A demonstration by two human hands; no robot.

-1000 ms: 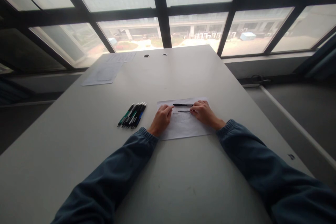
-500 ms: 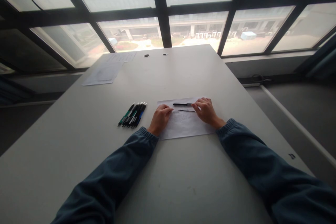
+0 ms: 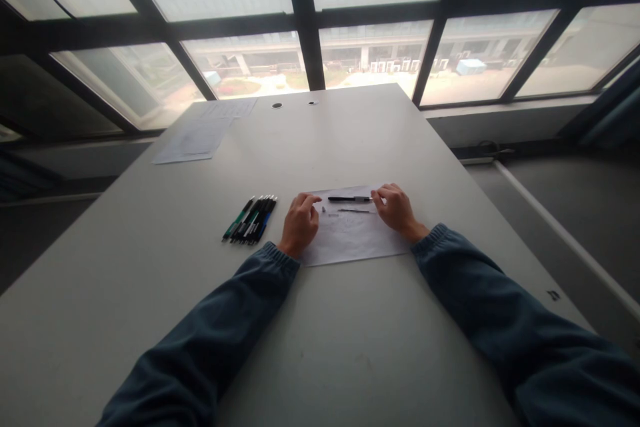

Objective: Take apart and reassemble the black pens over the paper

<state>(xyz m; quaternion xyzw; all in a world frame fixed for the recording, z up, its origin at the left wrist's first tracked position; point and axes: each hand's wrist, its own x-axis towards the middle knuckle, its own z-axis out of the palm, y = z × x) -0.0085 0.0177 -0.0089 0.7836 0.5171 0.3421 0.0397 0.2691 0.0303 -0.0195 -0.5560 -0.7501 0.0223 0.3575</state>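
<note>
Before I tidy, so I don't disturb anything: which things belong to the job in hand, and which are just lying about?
Likely the job: black pen, thin rod, small loose bits, sheet of paper under them.

Probably lying about: papers at the far left; row of pens left of the left hand, untouched, though possibly related.

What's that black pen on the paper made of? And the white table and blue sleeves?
Black pen: probably smooth plastic, since it looks dark and even, though metal is possible. White table: maybe laminated board, satin, with a soft sheen on its flat top. Blue sleeves: matte cloth, because they crease in soft folds.
</note>
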